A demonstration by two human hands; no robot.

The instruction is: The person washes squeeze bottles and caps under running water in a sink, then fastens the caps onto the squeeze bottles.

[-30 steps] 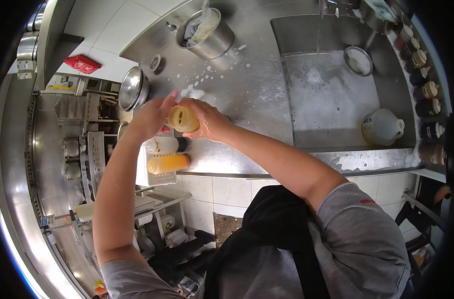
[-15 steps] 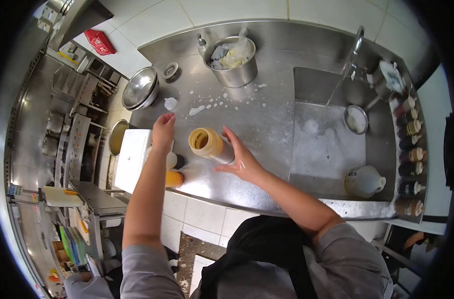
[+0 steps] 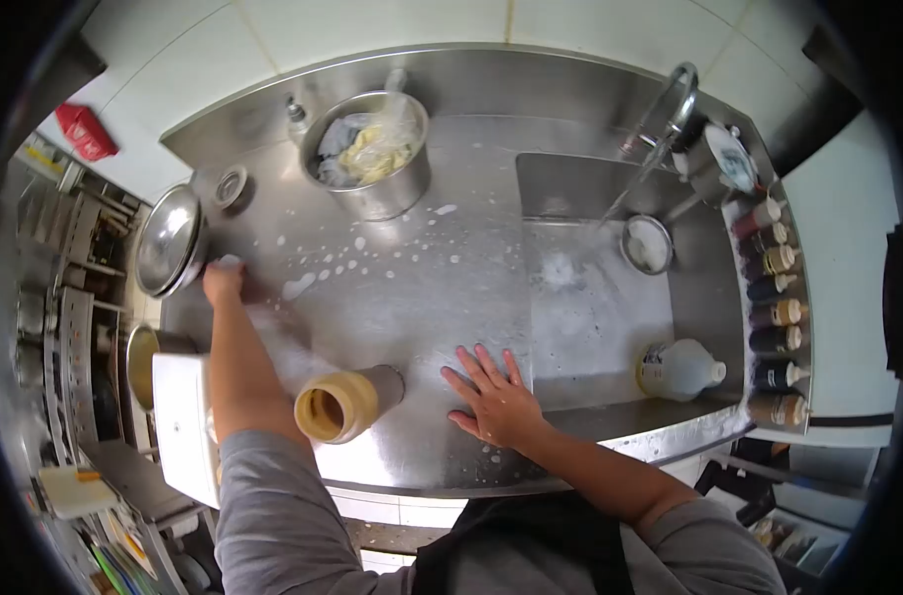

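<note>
My left hand (image 3: 224, 286) reaches to the far left of the steel counter. Its fingers are closed on a white lump (image 3: 229, 261) like a soapy sponge, mostly covered by the hand. Just beyond are stacked metal bowls (image 3: 168, 241). My right hand (image 3: 501, 409) is open, fingers spread and palm down, over the counter by the sink edge, holding nothing. Between my arms stands a yellowish plastic bottle (image 3: 357, 402) with its wide mouth uncovered and brown residue inside. Neither hand touches it.
At the back, a steel pot (image 3: 387, 193) holds cloths and plastic. Water runs from the tap (image 3: 687, 94) into the soapy sink (image 3: 610, 342), which holds a strainer (image 3: 648, 245) and a jug (image 3: 681, 370). Sauce bottles (image 3: 777, 314) line the right edge. A white box (image 3: 184, 426) stands left.
My right hand has let go of the bottle and spread out beside it. My left hand has gone onto the white lump near the bowls. The camera view has shifted.
</note>
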